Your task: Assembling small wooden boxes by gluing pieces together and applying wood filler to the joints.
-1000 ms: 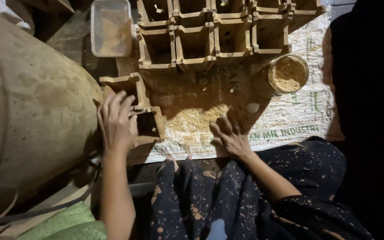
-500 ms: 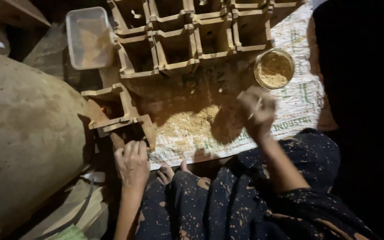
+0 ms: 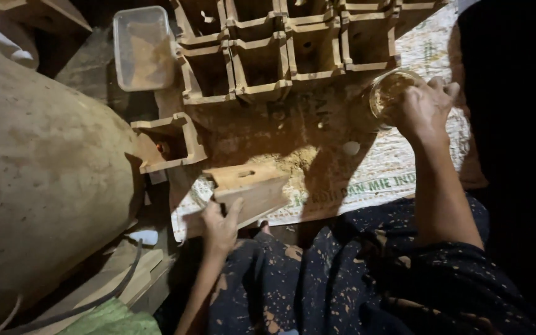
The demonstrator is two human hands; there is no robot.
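One big rounded drum [image 3: 38,198] fills the left side, beside a woven sack [image 3: 404,167] spread on the floor. Rows of wooden boxes [image 3: 293,43] line the sack's far edge. The left hand [image 3: 220,226] reaches forward, fingers wrapped around a wooden block [image 3: 249,189] at the sack's near edge. The right hand [image 3: 423,108], arm extended, curls its fingers over a small round container [image 3: 387,93] at the far right corner.
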